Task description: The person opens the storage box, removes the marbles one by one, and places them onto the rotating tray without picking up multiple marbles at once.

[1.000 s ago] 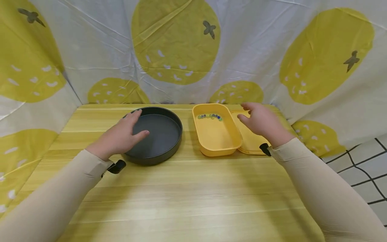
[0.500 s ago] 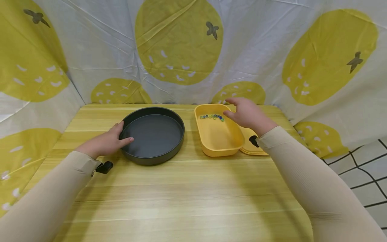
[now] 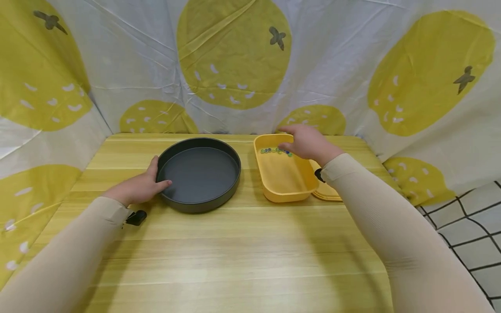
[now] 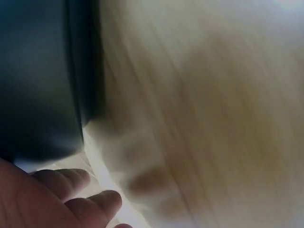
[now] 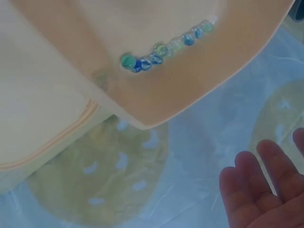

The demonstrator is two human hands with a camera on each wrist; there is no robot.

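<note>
In the head view my left hand [image 3: 137,185] is at the left side of a round dark grey pan [image 3: 199,176], its thumb reaching over the near-left rim. Several fingers [image 4: 97,204] show loosely extended beside the pan wall in the left wrist view; firm contact cannot be told. My right hand [image 3: 307,142] hovers over the back right of a yellow rectangular box [image 3: 287,195], holding nothing. Inside the box lies a row of several blue and green glass marbles [image 5: 156,53], along its far end. Straight, spread fingers [image 5: 270,175] appear in the right wrist view.
A yellow lid [image 3: 328,192] lies right of the box, partly hidden by my right forearm. Everything stands on a wood-grain table [image 3: 235,252]. Patterned cloth [image 3: 321,56] hangs close behind and at both sides.
My right hand has moved left, from above the lid to above the box. My left hand has drawn back from over the pan to its left rim. Pan and box stay put.
</note>
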